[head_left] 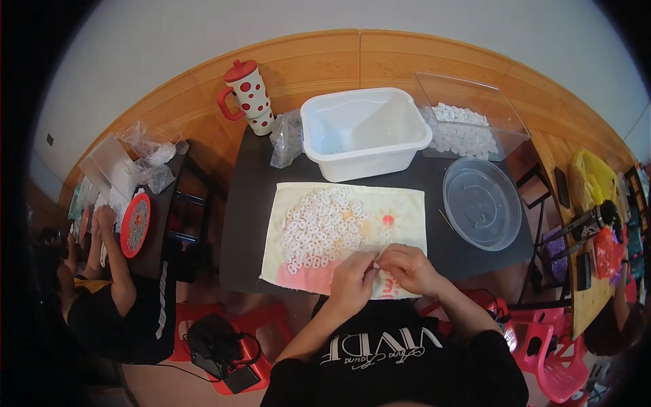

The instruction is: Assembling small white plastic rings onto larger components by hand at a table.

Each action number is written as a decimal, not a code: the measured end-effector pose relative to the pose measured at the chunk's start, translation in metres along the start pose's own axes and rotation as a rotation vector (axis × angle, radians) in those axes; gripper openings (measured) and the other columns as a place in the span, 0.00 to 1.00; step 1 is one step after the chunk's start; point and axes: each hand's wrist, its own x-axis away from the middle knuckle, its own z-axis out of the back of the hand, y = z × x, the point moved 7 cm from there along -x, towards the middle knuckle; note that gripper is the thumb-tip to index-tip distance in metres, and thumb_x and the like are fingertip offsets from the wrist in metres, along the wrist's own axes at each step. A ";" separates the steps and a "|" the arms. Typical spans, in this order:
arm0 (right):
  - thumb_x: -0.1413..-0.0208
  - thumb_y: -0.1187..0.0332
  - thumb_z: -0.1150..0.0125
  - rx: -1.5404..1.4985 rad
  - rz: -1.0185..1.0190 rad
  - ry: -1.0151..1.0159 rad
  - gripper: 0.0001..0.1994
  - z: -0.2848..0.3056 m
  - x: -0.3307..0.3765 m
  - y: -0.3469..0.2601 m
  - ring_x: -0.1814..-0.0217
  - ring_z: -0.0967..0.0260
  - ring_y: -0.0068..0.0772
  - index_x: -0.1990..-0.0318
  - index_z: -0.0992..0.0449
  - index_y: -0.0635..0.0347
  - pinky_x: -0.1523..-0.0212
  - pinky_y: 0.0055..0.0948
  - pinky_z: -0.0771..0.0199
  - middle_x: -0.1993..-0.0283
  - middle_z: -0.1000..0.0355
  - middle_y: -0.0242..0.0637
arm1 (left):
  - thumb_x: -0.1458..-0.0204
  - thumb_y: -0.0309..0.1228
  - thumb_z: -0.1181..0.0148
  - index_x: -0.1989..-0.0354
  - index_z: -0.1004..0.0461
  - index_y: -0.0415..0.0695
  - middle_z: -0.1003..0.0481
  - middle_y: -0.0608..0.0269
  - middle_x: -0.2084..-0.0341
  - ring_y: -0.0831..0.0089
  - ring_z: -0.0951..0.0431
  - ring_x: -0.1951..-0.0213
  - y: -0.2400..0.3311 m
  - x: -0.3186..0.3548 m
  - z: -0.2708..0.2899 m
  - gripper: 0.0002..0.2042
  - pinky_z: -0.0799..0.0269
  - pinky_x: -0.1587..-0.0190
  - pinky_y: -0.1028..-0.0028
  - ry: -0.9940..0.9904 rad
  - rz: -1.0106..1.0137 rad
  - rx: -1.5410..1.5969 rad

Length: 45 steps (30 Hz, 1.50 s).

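My left hand (353,281) and my right hand (411,269) meet above the near edge of a pale yellow towel (413,203). Both are closed, their fingertips pinched together around something tiny and pale that is mostly hidden by the fingers. Spread over the left and middle of the towel lie many small white pieces (319,227) with dark holes in them, resembling two-holed plastic parts. The towel has a pink border and an orange-red printed figure, and it lies on a dark table (241,237).
Behind the towel stands a white tub (366,163). A spotted tumbler (252,95) and clear plastic bag (287,139) are left of it. At right are a clear bin (508,119) of white pieces and a round clear lid (481,203). Another person (122,285) works at the left table.
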 end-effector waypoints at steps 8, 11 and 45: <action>0.66 0.78 0.38 0.415 0.263 -0.064 0.15 -0.011 0.004 -0.026 0.63 0.29 0.40 0.65 0.23 0.63 0.68 0.33 0.29 0.63 0.30 0.37 | 0.58 0.17 0.41 0.61 0.27 0.37 0.28 0.51 0.68 0.49 0.25 0.65 0.013 0.001 0.005 0.13 0.28 0.64 0.59 -0.075 -0.112 -0.179; 0.62 0.78 0.38 0.408 0.262 -0.093 0.13 -0.013 0.007 -0.026 0.61 0.31 0.42 0.64 0.23 0.63 0.65 0.35 0.29 0.63 0.31 0.38 | 0.58 0.16 0.40 0.62 0.24 0.35 0.26 0.52 0.68 0.52 0.23 0.67 0.011 -0.001 0.008 0.12 0.27 0.65 0.63 -0.152 -0.150 -0.149; 0.63 0.78 0.39 0.241 0.281 -0.150 0.11 -0.015 0.002 -0.013 0.62 0.34 0.44 0.66 0.24 0.66 0.61 0.36 0.31 0.65 0.34 0.40 | 0.57 0.17 0.43 0.70 0.29 0.37 0.31 0.52 0.74 0.51 0.26 0.68 0.010 0.000 -0.002 0.05 0.29 0.68 0.59 -0.176 -0.203 -0.308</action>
